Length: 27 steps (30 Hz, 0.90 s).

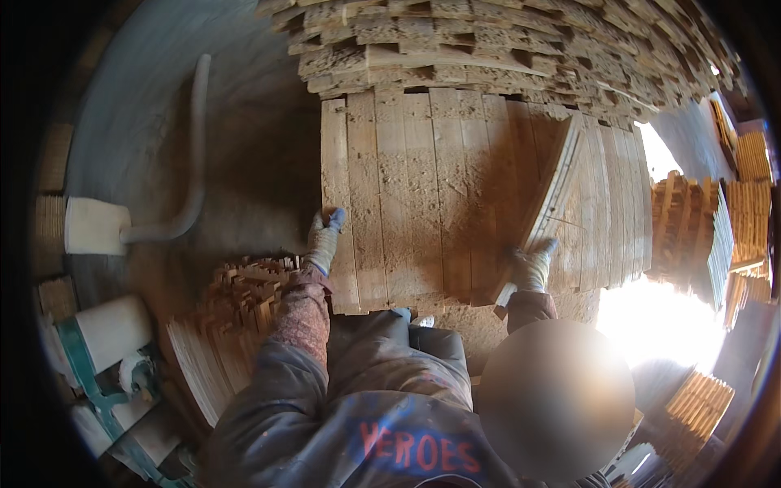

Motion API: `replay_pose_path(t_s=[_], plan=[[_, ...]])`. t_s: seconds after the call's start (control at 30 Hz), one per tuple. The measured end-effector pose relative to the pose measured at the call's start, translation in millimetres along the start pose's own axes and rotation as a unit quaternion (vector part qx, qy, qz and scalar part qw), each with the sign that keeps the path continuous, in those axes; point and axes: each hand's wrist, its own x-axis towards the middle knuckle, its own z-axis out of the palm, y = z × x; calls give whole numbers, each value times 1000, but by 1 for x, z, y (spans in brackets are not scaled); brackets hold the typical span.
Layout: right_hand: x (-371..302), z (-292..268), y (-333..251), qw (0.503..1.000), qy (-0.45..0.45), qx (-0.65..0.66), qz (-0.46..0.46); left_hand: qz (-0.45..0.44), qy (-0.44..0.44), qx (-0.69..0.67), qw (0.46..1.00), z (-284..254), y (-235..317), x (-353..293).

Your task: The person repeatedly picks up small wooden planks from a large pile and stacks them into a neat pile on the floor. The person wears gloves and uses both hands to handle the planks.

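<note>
In front of me, a row of flat wooden planks (409,187) lies side by side, strewn with sawdust. My left hand (324,240), in a pale glove with bluish fingertips, is closed on the edge of the leftmost plank (334,154). Its thumb lies on top, and the other fingers are partly hidden. My right hand (534,264), gloved alike, grips the near part of a long, narrow wooden board (556,183). That board slants across the row, its far end toward the back right. Some of the right fingers are behind the board.
Beyond the planks rises a tall stack of rough boards (423,49). Bundled wood slats (236,305) stand low on the left, near a green and white machine (98,366) and a pale bent pipe (198,146). More stacked timber (683,215) is at right, beside bright sunlight.
</note>
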Motion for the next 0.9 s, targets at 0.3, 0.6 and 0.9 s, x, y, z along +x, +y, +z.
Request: replay_pose_path(t_s=[0.3,0.6,0.9], plan=[[-20,-39,-44,984,-58,125,111,-36,-25,-31,999,26,49,-67],[-18,-34,-24,980,-63,186,4,-85,-143,-182,969,7,23,-103],[-13,-40,-16,958,-93,272,12,-88,-171,-78,978,73,51,-104]])
